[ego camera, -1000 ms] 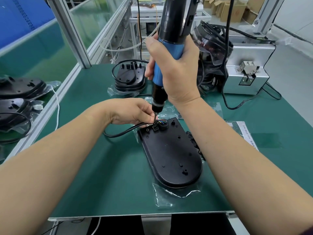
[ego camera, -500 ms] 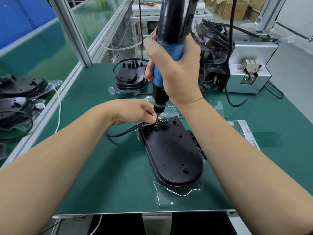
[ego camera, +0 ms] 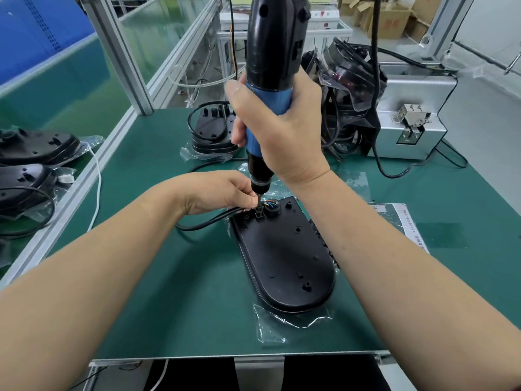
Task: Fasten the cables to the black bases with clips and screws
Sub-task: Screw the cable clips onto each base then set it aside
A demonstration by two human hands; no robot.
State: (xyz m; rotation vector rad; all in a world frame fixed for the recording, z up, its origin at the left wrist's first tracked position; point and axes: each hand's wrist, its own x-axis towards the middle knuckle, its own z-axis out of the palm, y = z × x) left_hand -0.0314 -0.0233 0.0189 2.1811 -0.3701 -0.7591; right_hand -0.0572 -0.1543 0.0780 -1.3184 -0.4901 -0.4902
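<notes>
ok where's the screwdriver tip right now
Head view, centre: the screwdriver, held upright by the right hand, has its tip on the far end of the black base, beside the coloured wires and the left hand pinching the cable.

The electric screwdriver (ego camera: 272, 80) now stands lower, its bit down on the clip (ego camera: 258, 214) just beside the left fingers (ego camera: 245, 196).

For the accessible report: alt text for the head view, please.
The right hand grips an upright screwdriver, bit down on a black base; the left hand pinches the cable beside it. The base lies on a green mat.
</notes>
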